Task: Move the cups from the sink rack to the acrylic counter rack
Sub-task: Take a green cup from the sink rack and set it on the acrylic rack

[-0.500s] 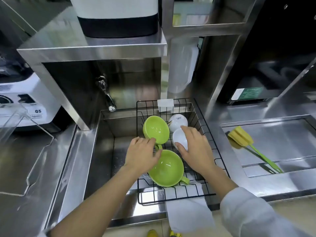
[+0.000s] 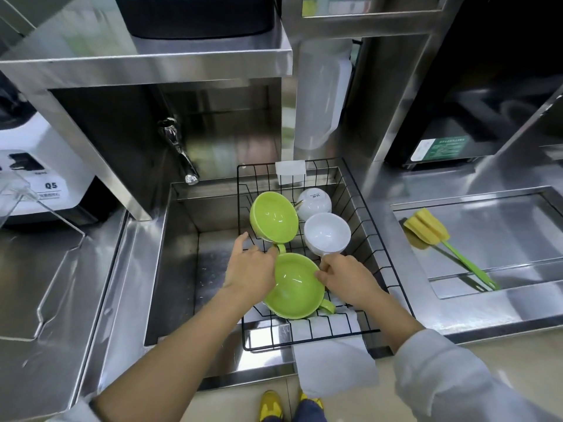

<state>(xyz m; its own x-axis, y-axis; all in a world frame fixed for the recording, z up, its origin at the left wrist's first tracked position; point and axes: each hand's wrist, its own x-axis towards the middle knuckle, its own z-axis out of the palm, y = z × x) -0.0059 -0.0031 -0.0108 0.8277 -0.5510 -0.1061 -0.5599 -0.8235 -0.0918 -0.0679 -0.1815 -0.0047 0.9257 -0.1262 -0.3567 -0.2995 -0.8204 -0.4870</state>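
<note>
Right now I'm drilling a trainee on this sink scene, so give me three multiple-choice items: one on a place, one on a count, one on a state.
1. Where does the yellow sponge brush lie?
A. in the wire rack
B. in the recessed steel tray to the right of the sink
C. on the upper shelf

2. How many green cups are in the wire rack?
A. one
B. two
C. four

3. How does the far white cup sit?
A. mouth facing the camera
B. base facing the camera
C. lifted out of the rack in a hand

Answers:
1. B, the brush rests in the tray, apart from the rack.
2. B, a far green cup and a near green cup show.
3. B, its printed underside faces the camera.
</note>
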